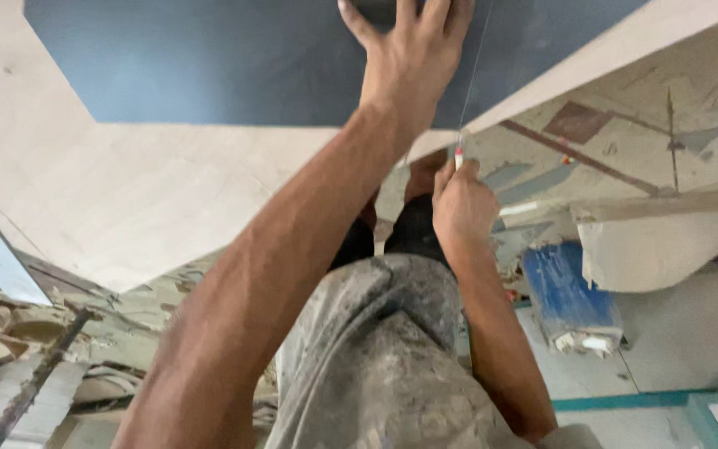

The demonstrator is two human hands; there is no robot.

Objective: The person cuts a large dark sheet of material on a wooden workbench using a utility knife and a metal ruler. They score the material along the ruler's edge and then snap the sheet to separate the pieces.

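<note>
my left hand [405, 46] lies flat, fingers spread, grasping nothing, pressing the dark blue sheet [209, 66] onto the pale plywood panel [126, 191], likely to keep it from shifting. just below and right of that palm, my right hand [461, 208] is clenched on a small white marker with a red tip [458, 155], its tip at the panel's edge. a thin line [474, 66] runs up from the tip, perhaps a string or a scored mark; i cannot tell. my left fingertips are cut off by the frame. below my wrist a blue block [567, 295] rests on the floor.
</note>
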